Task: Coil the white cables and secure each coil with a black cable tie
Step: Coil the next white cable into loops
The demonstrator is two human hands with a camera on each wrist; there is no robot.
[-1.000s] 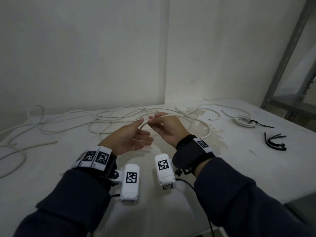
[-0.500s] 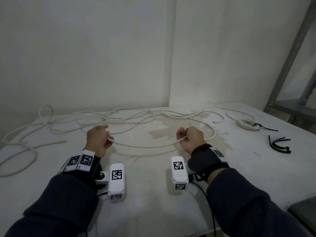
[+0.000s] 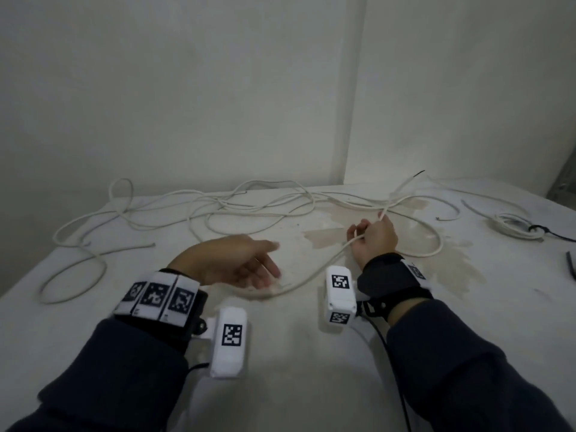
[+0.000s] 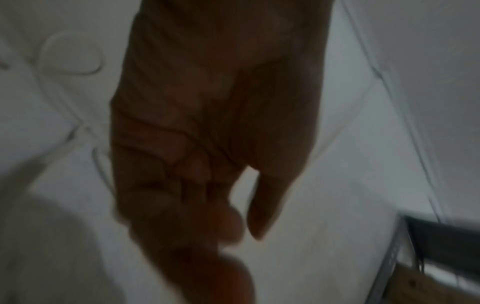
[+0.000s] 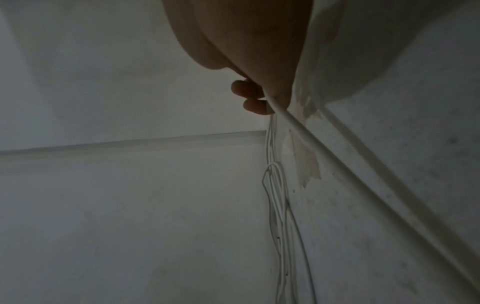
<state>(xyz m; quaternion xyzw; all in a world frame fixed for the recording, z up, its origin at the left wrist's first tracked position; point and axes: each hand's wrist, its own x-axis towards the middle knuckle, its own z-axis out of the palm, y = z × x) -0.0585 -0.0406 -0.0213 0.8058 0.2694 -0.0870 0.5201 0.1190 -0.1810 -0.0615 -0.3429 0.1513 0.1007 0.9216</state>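
Observation:
A long white cable (image 3: 324, 268) runs from my right hand (image 3: 374, 241) down to the table near my left fingertips. The right hand grips it in a fist, with the cable's dark-tipped end (image 3: 417, 174) sticking up behind. In the right wrist view the white cable (image 5: 337, 162) leaves the curled fingers (image 5: 249, 96) slanting down and right. My left hand (image 3: 246, 266) hovers open, palm sideways, fingers straight, just left of the cable where it lies. The left wrist view shows the same hand (image 4: 207, 164) holding nothing. More loose white cables (image 3: 218, 210) sprawl across the far table.
A finished white coil (image 3: 514, 226) with a black tie (image 3: 542, 230) lies at the far right. Another black tie (image 3: 571, 266) shows at the right edge. A brownish stain (image 3: 330, 238) marks the white table (image 3: 296, 353). Walls close the back.
My left hand let go of the cable, opened and swung right toward the middle. The right hand kept its grip and stayed near the same spot.

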